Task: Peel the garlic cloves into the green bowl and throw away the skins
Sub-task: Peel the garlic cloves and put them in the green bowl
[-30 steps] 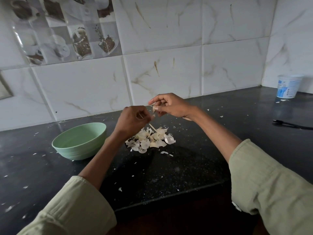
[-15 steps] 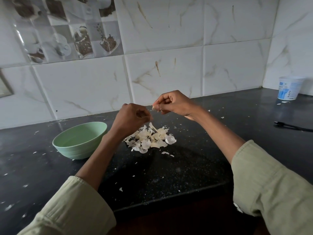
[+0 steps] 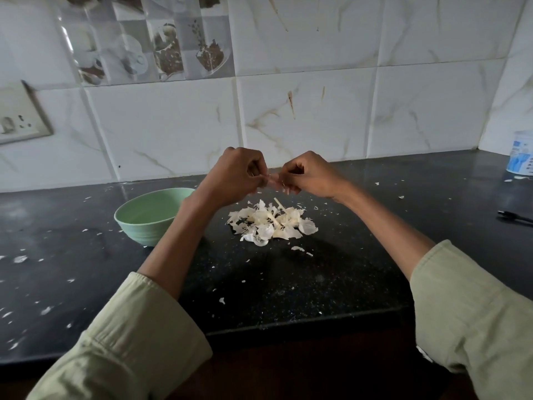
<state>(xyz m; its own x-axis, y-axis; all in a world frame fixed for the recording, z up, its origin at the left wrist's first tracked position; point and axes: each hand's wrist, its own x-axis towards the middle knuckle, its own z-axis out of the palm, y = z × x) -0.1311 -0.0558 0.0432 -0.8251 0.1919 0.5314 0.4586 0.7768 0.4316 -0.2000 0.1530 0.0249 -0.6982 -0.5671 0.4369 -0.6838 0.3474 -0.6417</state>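
Two hands, left hand and right hand, are raised together above the skins heaped on the worktop. A garlic clove is pinched between curled fingers of both. The green bowl is set left of the heap.

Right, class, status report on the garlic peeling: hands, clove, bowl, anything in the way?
Left hand and right hand both pinching a small clove. Skins piled beneath. Green bowl left, path unobstructed.
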